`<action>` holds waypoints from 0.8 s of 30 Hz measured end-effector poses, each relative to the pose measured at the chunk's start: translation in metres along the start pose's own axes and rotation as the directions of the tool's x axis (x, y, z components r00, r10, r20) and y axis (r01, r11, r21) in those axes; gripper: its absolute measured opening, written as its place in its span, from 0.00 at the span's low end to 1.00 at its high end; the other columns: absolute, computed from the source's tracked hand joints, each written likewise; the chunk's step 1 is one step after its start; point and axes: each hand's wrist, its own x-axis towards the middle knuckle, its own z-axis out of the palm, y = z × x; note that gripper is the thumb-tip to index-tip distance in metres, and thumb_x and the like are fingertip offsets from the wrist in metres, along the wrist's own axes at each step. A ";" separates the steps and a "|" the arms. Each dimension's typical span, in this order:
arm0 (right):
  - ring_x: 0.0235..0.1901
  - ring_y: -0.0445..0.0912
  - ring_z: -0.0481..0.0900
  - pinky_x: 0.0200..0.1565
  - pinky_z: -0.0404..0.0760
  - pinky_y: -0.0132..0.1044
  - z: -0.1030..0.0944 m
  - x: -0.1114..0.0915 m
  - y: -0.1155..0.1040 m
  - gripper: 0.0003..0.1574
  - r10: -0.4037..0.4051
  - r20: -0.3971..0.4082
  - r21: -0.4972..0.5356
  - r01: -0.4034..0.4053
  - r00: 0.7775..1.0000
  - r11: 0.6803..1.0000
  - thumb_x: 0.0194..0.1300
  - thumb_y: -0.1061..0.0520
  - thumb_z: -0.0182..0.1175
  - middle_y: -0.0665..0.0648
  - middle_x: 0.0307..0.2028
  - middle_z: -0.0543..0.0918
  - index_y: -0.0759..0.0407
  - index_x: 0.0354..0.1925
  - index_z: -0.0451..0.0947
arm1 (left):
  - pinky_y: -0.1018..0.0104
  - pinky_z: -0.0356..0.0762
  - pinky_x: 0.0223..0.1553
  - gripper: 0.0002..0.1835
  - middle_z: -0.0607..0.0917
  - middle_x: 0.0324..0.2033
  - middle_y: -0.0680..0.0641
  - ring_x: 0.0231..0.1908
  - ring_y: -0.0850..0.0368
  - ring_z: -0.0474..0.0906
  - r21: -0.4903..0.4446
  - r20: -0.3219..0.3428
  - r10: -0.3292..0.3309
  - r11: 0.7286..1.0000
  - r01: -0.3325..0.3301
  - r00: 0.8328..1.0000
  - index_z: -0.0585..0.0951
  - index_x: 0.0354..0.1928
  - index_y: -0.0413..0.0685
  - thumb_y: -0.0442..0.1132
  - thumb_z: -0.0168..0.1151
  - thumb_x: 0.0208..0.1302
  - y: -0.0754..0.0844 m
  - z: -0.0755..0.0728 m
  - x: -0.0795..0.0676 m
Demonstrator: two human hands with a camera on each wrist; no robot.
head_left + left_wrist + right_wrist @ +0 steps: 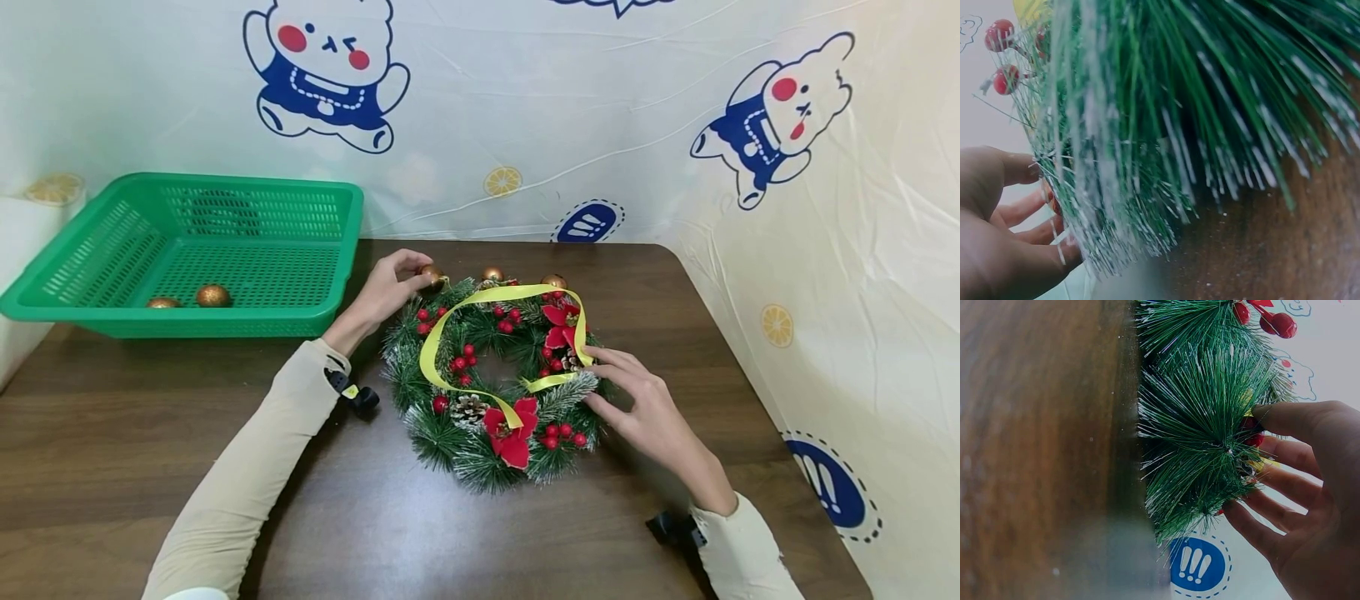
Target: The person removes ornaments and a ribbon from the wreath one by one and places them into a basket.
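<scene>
Currently, left hand (388,285) pinches gold bauble (431,273) at far edge of wreath (453,448); right hand (645,402), fingers spread, touches wreath's opposite side. Wreath lies on counter (352,525) between hands. Bauble likely light, slick, brittle: cup its sides. Wreath probably springy, prickly; grip deep, near base. Yellow ribbon (428,354) looks limp.

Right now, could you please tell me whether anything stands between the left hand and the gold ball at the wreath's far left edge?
Nothing visible does: in the head view, the left hand holds the gold ball directly. In the left wrist view, needles of the wreath hide most of the ball from the camera.
</scene>
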 end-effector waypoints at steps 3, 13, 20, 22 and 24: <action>0.66 0.47 0.69 0.59 0.75 0.56 0.000 0.000 0.000 0.21 0.001 0.000 0.000 -0.001 1.000 1.000 0.60 0.59 0.72 0.50 0.65 0.75 0.55 0.53 0.84 | 0.53 0.78 0.49 0.20 0.76 0.60 0.38 0.59 0.44 0.72 0.003 -0.018 0.009 1.000 -0.009 1.000 0.74 0.62 0.38 0.37 0.60 0.72 0.002 0.000 -0.001; 0.66 0.48 0.69 0.59 0.75 0.56 0.000 0.000 0.000 0.21 0.008 0.001 0.000 -0.008 1.000 1.000 0.60 0.59 0.72 0.50 0.65 0.75 0.55 0.53 0.84 | 0.53 0.80 0.49 0.18 0.76 0.59 0.40 0.54 0.46 0.77 -0.042 -0.044 0.034 0.998 -0.036 0.998 0.74 0.61 0.42 0.37 0.60 0.71 0.012 0.000 -0.002; 0.66 0.48 0.69 0.59 0.75 0.57 0.000 -0.001 0.000 0.21 0.010 0.002 0.000 -0.010 1.000 1.000 0.60 0.59 0.72 0.50 0.65 0.75 0.55 0.52 0.84 | 0.43 0.76 0.53 0.19 0.75 0.60 0.40 0.54 0.46 0.76 -0.053 -0.056 0.057 0.997 -0.060 0.997 0.74 0.62 0.40 0.37 0.59 0.72 0.016 0.000 -0.003; 0.66 0.48 0.69 0.58 0.76 0.56 0.000 -0.001 0.000 0.21 0.008 0.002 0.000 -0.008 1.000 1.000 0.60 0.59 0.72 0.50 0.65 0.75 0.55 0.52 0.84 | 0.43 0.76 0.54 0.20 0.75 0.60 0.39 0.55 0.45 0.76 -0.051 -0.053 0.065 0.996 -0.067 0.996 0.73 0.62 0.39 0.37 0.59 0.72 0.019 0.000 -0.004; 0.66 0.48 0.69 0.58 0.76 0.56 0.000 0.000 0.000 0.21 0.003 -0.001 0.000 -0.003 1.000 1.000 0.59 0.59 0.72 0.50 0.65 0.75 0.55 0.52 0.84 | 0.44 0.76 0.54 0.20 0.75 0.60 0.39 0.55 0.45 0.76 -0.050 -0.054 0.073 0.996 -0.076 0.996 0.73 0.62 0.40 0.37 0.59 0.72 0.022 -0.001 -0.005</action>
